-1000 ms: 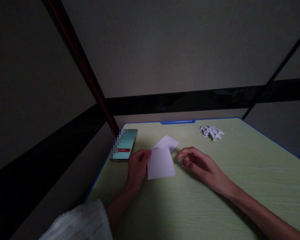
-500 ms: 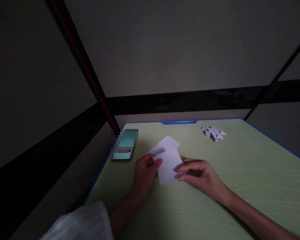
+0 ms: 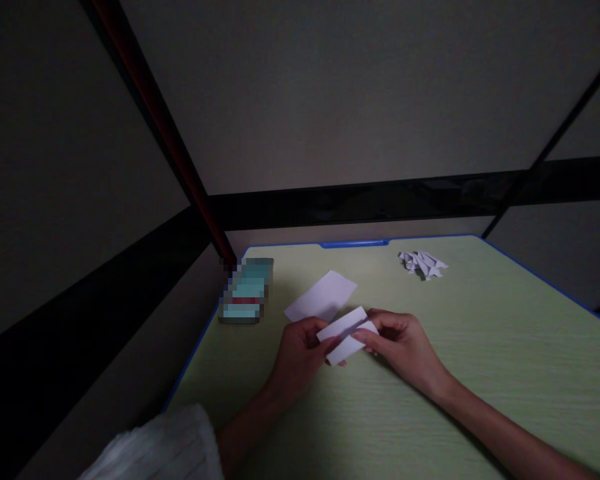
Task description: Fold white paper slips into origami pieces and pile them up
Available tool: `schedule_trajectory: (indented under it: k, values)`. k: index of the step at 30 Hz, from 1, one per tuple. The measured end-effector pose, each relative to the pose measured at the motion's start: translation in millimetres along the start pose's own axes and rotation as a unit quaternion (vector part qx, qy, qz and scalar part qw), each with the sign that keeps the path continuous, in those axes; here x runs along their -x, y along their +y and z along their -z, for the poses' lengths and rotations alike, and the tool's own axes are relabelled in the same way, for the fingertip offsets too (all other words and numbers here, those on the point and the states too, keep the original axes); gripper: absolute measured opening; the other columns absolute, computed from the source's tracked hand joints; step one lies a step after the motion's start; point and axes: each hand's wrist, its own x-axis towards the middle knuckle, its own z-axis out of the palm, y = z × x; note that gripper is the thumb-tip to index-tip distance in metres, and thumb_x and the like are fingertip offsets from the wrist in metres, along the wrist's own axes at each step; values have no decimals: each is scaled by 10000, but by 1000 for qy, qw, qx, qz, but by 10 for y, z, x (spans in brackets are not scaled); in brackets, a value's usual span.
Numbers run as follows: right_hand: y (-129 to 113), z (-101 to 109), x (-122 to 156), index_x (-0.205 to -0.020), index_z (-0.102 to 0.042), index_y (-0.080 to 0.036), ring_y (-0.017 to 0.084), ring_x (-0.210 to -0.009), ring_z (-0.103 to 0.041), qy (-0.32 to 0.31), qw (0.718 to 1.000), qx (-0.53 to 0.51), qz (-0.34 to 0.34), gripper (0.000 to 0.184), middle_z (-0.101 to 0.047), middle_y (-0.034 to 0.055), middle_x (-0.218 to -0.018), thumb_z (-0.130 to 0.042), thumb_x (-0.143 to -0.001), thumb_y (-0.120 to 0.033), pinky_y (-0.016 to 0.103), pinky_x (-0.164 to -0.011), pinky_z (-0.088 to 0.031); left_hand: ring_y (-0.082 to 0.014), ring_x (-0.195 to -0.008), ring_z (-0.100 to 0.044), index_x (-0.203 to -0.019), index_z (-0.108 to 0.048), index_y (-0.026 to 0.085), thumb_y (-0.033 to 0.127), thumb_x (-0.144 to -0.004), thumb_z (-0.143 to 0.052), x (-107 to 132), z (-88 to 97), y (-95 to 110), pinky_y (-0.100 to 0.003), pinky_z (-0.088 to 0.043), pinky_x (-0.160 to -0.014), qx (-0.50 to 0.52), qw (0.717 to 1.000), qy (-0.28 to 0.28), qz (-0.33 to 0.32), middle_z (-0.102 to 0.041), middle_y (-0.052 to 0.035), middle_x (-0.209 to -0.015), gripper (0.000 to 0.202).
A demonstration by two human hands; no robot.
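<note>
Between my two hands a small white sheet of paper (image 3: pixel 344 324) is bent over, its lower edge turned up as a flap. My left hand (image 3: pixel 303 350) is closed on its left end, thumb on the front. At the right end, my right hand (image 3: pixel 400 340) pinches the paper with the thumb across the flap. Just beyond lies another white sheet of paper (image 3: pixel 325 297), flat on the table and partly covered by the held piece and my left fingers.
A pale green table (image 3: pixel 480 347) with a blue edge stands against a wall. At its left side lies a blurred phone-like object (image 3: pixel 247 293). Several folded white paper pieces (image 3: pixel 424 264) are heaped at the back right. A blue strip (image 3: pixel 355 244) sits on the far edge.
The held paper went from a flat square to a bent-over strip. My right fingers moved onto its right end, and my left hand shifted slightly right.
</note>
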Motion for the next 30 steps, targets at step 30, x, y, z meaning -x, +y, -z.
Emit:
schedule_trajectory:
  k: [30]
  values:
    - [-18,-56,22,-645,-628,-122,101,-539,-487,4,999,36,-36,161,-571,14,-617,-567,-668,-270,216,-496,-403,-136,-472,-600,-675,-639,84,229,-610,-616,55,-12,-12,-203,-464,-469,-13,1000,-10,5,-641,-29,-502,161]
